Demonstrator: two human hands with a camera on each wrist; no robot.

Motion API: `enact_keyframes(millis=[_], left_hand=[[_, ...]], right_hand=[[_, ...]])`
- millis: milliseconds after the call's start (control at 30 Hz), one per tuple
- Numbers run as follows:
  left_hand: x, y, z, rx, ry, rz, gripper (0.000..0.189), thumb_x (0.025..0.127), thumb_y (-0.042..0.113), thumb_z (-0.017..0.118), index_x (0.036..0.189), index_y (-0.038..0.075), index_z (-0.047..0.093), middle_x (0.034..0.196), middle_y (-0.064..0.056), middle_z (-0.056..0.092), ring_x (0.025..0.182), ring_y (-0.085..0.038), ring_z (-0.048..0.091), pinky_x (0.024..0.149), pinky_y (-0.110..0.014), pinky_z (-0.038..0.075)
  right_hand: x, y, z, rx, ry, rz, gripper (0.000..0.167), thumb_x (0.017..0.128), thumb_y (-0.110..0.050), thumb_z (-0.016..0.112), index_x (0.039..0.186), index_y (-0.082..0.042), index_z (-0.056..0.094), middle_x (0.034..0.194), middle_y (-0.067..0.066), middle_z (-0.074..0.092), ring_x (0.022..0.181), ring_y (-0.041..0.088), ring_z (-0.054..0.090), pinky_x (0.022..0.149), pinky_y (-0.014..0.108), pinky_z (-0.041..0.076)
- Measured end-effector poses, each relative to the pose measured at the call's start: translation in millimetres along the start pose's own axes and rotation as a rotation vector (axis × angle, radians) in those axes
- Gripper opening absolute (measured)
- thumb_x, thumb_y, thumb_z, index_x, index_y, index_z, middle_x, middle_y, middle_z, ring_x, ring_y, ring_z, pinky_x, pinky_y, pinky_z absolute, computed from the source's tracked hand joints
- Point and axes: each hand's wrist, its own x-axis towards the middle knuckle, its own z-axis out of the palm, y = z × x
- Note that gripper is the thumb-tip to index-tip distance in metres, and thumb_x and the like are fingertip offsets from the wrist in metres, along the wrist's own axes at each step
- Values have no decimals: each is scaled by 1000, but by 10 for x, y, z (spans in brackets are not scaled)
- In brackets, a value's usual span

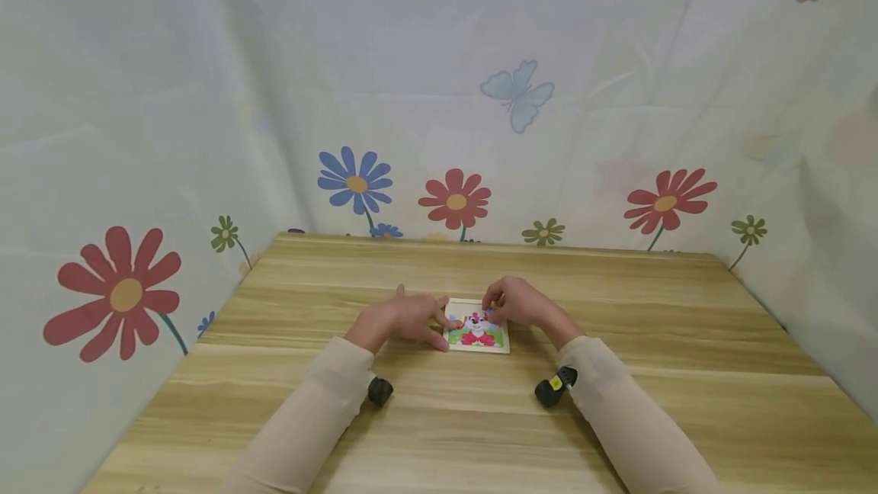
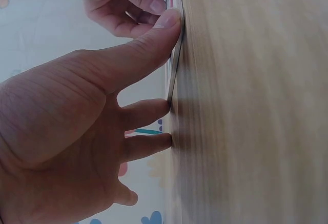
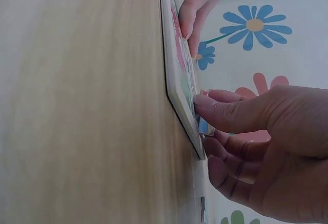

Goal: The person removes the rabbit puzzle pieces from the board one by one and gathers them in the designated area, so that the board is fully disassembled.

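A small jigsaw puzzle (image 1: 478, 338) in a pale wooden frame lies flat on the table, showing a white and pink cartoon animal on green. At its left side is my left hand (image 1: 414, 317), fingers spread and fairly straight. The left thumb (image 2: 169, 19) presses the frame's near edge, while the index finger reaches over the picture. Over the upper right of the picture, my right hand (image 1: 517, 302) pinches a puzzle piece (image 3: 206, 127) with some blue on it, tilted up from the board. The right fingers partly hide that piece and the corner below.
The wood-grain table (image 1: 439, 425) stretches around the puzzle on all sides. Behind it hangs a pale cloth backdrop (image 1: 411, 59) printed with flowers and butterflies. Black wrist cameras, left (image 1: 380, 391) and right (image 1: 550, 392), stick out inward from the sleeves.
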Motion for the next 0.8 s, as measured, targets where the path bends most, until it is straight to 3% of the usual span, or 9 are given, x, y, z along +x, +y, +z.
enact_keyframes(millis=[333, 800], left_hand=[[-5, -6, 6, 7, 4, 6, 52, 83, 50, 76, 132, 35, 65, 160, -5, 33, 146, -25, 32, 108, -76, -3], [-34, 29, -20, 0, 3, 3, 53, 83, 48, 77, 132, 33, 65, 160, -7, 34, 146, -26, 33, 108, -76, -2]], right_hand=[[-8, -14, -12, 32, 16, 6, 30, 84, 1, 78, 113, -4, 75, 104, 9, 70, 100, 27, 63, 87, 41, 54], [5, 3, -11, 27, 41, 4, 28, 84, 0, 79, 111, -8, 77, 99, 7, 70, 88, 21, 58, 75, 33, 51]])
